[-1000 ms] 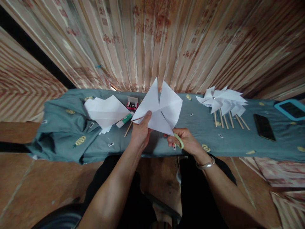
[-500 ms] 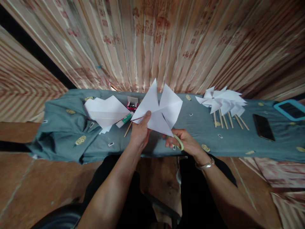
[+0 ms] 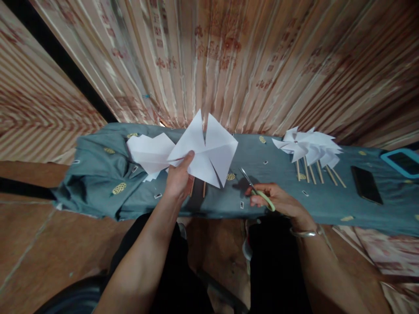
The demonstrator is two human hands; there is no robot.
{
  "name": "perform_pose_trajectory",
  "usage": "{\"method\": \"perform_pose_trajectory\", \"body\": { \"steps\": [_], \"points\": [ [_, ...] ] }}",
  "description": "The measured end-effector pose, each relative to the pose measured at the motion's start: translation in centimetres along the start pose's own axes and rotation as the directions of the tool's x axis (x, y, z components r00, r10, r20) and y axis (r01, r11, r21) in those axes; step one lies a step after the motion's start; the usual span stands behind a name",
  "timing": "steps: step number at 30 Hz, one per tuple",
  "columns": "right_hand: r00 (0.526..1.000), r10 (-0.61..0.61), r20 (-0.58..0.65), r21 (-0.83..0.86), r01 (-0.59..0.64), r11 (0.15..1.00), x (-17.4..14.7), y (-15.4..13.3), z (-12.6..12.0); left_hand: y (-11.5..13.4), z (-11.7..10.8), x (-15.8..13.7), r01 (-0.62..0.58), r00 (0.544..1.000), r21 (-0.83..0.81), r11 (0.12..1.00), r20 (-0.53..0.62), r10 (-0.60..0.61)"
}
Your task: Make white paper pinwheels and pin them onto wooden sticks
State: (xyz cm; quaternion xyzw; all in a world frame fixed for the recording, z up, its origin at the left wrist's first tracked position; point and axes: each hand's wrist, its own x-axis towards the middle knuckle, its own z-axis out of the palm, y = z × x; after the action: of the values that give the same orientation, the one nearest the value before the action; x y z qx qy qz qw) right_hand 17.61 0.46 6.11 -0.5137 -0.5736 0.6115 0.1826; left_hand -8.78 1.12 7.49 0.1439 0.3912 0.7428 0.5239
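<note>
My left hand (image 3: 179, 176) pinches a white paper square (image 3: 214, 148) by its left part, thumb on top. Slits run from the sheet's corners toward its middle. My right hand (image 3: 270, 196) is closed round the green handles of a pair of scissors (image 3: 252, 185). The blades point up and left, apart from the paper. Farther left lie more white paper sheets (image 3: 152, 150), partly behind the held square. Thin wooden sticks (image 3: 204, 188) show below the held paper.
Several white paper pinwheels (image 3: 310, 146) on wooden sticks lie overlapped at the right. Beyond them are a dark phone (image 3: 366, 184) and a blue-framed device (image 3: 402, 162). A grey-green cloth (image 3: 91, 174) covers the narrow table, and a patterned curtain (image 3: 209, 65) hangs behind.
The scissors in my right hand have moved right, away from the paper. My left hand has shifted the paper left, over the glue box and red box, which are now hidden.
</note>
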Motion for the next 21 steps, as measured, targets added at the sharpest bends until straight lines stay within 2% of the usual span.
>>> {"method": "perform_pose_trajectory", "body": {
  "steps": [2, 5, 7, 10, 12, 15, 17, 21],
  "points": [
    [0.978, -0.051, -0.203, 0.024, 0.057, 0.998, 0.1, 0.5, -0.8, -0.1, -0.3, -0.1, 0.008, 1.000, 0.019, 1.000, 0.027, -0.008],
    [0.863, -0.168, -0.476, 0.038, 0.211, 0.977, 0.6, 0.8, -1.3, -0.7, -0.5, -0.6, 0.070, 0.991, 0.084, 0.994, 0.108, -0.079],
    [0.803, -0.222, -0.553, 0.024, 0.281, 0.959, 1.0, 0.6, -1.2, -1.3, -0.6, -1.0, 0.108, 0.979, 0.171, 0.979, 0.151, -0.135],
    [0.766, -0.265, -0.586, 0.008, 0.332, 0.943, 1.6, -0.1, -0.9, -2.2, -0.7, -1.7, 0.142, 0.960, 0.300, 0.943, 0.191, -0.205],
    [0.785, -0.267, -0.558, 0.028, 0.340, 0.940, 1.7, -0.6, -0.6, -2.7, -0.7, -2.1, 0.169, 0.945, 0.353, 0.920, 0.205, -0.253],
    [0.869, -0.239, -0.433, 0.095, 0.308, 0.947, 1.6, -1.1, -0.3, -3.1, -0.7, -2.6, 0.219, 0.923, 0.405, 0.888, 0.210, -0.323],
    [0.907, -0.217, -0.360, 0.117, 0.275, 0.954, 1.3, -1.2, -0.1, -3.3, -0.7, -2.7, 0.234, 0.910, 0.428, 0.873, 0.219, -0.352],
    [0.927, -0.173, -0.334, 0.151, 0.234, 0.960, 0.9, -1.1, 0.4, -3.4, -0.6, -2.5, 0.262, 0.895, 0.404, 0.876, 0.237, -0.377]
  ]
}}
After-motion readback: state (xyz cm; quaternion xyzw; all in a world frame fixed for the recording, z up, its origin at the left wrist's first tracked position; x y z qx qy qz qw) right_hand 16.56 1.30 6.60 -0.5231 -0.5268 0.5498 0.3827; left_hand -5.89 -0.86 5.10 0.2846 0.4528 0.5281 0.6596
